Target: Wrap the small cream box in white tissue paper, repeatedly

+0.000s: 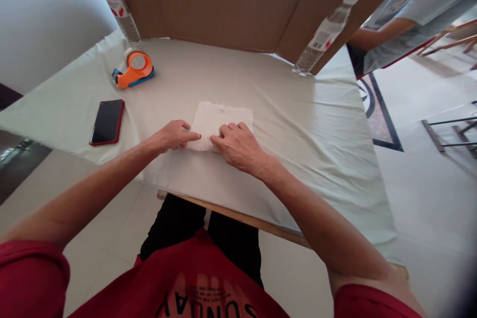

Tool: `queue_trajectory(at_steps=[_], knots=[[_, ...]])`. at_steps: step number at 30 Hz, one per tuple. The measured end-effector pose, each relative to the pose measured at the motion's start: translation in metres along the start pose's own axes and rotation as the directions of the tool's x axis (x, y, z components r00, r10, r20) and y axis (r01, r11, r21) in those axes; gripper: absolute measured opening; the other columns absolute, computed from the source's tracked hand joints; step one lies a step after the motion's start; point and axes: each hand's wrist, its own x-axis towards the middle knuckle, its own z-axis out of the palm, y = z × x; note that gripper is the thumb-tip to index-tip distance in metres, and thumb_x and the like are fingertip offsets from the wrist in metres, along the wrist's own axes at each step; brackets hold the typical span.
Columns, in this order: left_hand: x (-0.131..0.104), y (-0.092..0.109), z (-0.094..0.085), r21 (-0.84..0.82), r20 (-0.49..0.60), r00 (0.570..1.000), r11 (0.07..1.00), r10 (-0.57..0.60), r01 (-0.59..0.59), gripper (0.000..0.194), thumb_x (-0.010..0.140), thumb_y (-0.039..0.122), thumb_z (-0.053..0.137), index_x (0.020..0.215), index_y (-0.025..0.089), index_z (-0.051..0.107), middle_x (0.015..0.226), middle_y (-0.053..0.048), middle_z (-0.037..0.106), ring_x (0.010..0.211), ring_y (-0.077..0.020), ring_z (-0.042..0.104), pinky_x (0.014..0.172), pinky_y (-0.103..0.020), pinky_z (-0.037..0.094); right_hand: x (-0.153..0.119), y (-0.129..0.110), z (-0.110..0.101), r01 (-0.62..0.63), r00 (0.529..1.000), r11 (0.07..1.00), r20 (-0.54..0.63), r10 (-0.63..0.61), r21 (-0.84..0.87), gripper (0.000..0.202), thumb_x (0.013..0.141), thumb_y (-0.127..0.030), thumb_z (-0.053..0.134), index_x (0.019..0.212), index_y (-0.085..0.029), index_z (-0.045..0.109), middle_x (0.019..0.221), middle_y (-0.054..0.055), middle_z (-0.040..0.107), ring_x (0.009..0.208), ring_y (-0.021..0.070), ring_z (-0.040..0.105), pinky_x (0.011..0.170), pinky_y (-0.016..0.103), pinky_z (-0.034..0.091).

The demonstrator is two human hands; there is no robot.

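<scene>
A thin white sheet, like a paper napkin or cloth, lies flat near the table's front edge. My left hand rests at its left edge, one finger stretched out over the sheet and the others apart. On the sheet's right half, my right hand presses down with bent fingers. A small pale bit shows by those fingertips; what they pinch, if anything, is hidden.
Left of the sheet lie an orange tape dispenser and a phone in a red case. Behind, a cardboard screen stands between two water bottles, one at left and one at right. A person is beyond it.
</scene>
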Motion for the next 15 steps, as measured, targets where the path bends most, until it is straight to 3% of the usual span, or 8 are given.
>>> queue_trajectory(at_steps=[4,8,12,15], knots=[[0.007,0.003,0.006,-0.082,0.041,0.999,0.996,0.023,-0.020,0.033,0.064,0.041,0.080,0.076,0.023,0.055,0.045,0.004,0.050,0.038,-0.0126,0.041,0.045,-0.027,0.025,0.002,0.000,-0.002,0.005,1.000,1.000,0.015,-0.005,0.011,0.030,0.101,-0.017,0.042,0.109,-0.017,0.071,0.107,0.016,0.067,0.095,0.0270,0.052,0.075,0.038,0.024],[0.010,0.003,0.011,-0.163,0.096,0.994,0.986,0.045,-0.028,0.033,0.069,0.037,0.075,0.056,0.023,0.047,0.045,0.003,0.046,0.041,-0.0110,0.038,0.046,-0.027,0.025,0.003,0.000,-0.004,0.011,1.000,1.000,0.021,-0.012,0.006,0.028,0.099,-0.018,0.044,0.107,-0.018,0.071,0.106,0.017,0.066,0.094,0.0274,0.052,0.074,0.038,0.025],[0.004,0.010,0.018,-0.182,0.005,0.995,0.979,0.097,-0.095,0.032,0.068,0.025,0.071,0.051,0.021,0.044,0.046,0.005,0.039,0.045,-0.0090,0.035,0.048,-0.025,0.026,0.005,-0.001,-0.006,0.018,0.999,1.000,0.037,-0.018,0.007,0.028,0.099,-0.020,0.045,0.107,-0.019,0.072,0.105,0.017,0.067,0.094,0.0277,0.053,0.074,0.038,0.026],[-0.001,0.019,0.023,-0.267,-0.056,0.991,0.954,0.124,-0.134,0.024,0.067,0.016,0.068,0.054,0.019,0.047,0.051,0.006,0.042,0.049,-0.0078,0.039,0.049,-0.023,0.029,0.007,-0.001,-0.007,0.022,0.999,1.000,0.043,-0.022,0.004,0.030,0.099,-0.019,0.044,0.108,-0.020,0.073,0.103,0.016,0.067,0.094,0.0279,0.054,0.075,0.039,0.026]])
